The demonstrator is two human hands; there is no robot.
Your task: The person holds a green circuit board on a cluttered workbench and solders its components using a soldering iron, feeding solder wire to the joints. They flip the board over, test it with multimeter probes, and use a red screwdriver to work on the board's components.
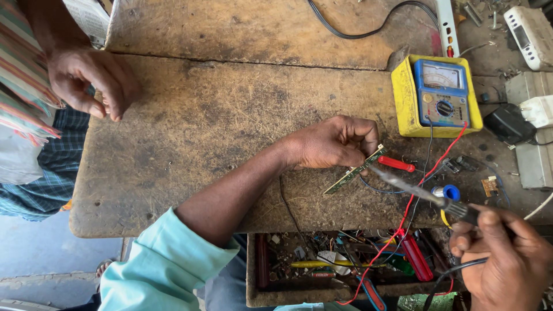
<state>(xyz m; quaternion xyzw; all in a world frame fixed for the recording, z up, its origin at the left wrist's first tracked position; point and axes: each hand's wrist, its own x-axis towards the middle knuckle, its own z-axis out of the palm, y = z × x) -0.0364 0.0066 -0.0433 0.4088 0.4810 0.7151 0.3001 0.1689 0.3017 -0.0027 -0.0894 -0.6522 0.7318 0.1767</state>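
Observation:
My left hand (pixel 331 143) grips a small green circuit board (pixel 352 173), held on edge and tilted above the worn wooden workbench (pixel 219 126). My right hand (pixel 507 259) holds a soldering iron (pixel 420 191) by its handle at the lower right. The iron's tip touches the upper end of the board, next to my left fingers. A red probe (pixel 396 164) lies just right of the board, with its red wire (pixel 412 201) running down toward the drawer.
A yellow and blue analog multimeter (pixel 436 95) stands at the back right. An open drawer (pixel 345 268) below the bench holds tools and parts. Another person's hand (pixel 92 80) rests at the bench's far left corner. A solder spool (pixel 448 193), adapters and a black cable (pixel 368 29) lie around.

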